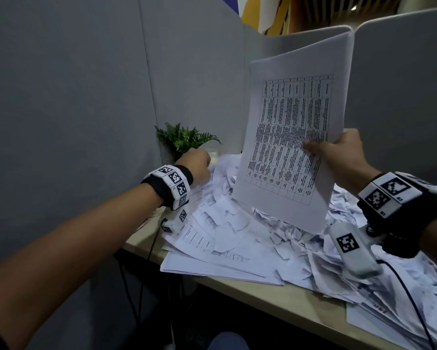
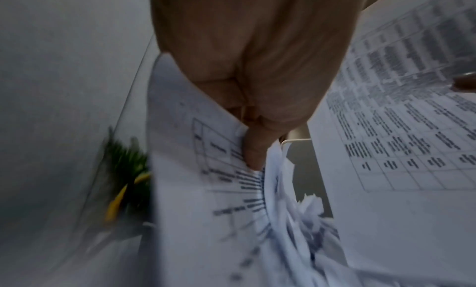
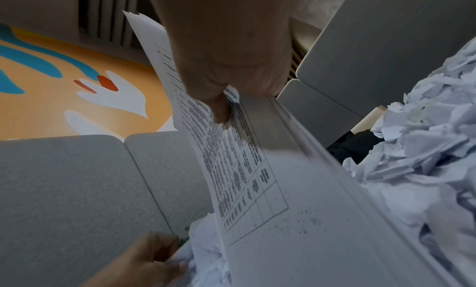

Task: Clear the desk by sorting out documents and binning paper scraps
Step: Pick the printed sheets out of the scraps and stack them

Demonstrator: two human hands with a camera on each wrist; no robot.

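Head view. Right hand (image 1: 338,152) raised above the counter (image 1: 283,296), fingers and thumb closed on the right edge of a sheaf of printed documents (image 1: 288,137); thumb lies across the printed table on the front sheet. Sheaf is held nearly upright, tilted, its lower corner hanging just over the heap of paper scraps (image 1: 288,231). Scraps are piled along the middle and right of the counter, spreading toward its right end. Flat printed sheets (image 1: 212,238) lie fanned at the counter's left end, some overhanging the front edge. Left hand (image 1: 196,164) is at the back left corner, fingers curled down onto the far edge of those sheets. A small green plant (image 1: 187,137) stands in that corner against the grey partition (image 1: 73,97), just behind the left hand.

Left wrist view. Blurred. Left hand (image 2: 247,77) pinches a printed sheet (image 2: 206,189), thumb (image 2: 255,149) pressed on its face, fingers curled behind. Crumpled scraps (image 2: 309,210) just right of it; the raised documents (image 2: 399,128) fill the right side. Plant (image 2: 128,169) at left.

Right wrist view. Right hand (image 3: 231,57) grips the documents (image 3: 257,179), thumb (image 3: 221,110) on the printed side. Scrap heap (image 3: 425,149) at right. Left hand (image 3: 144,261) low in frame, touching crumpled paper.
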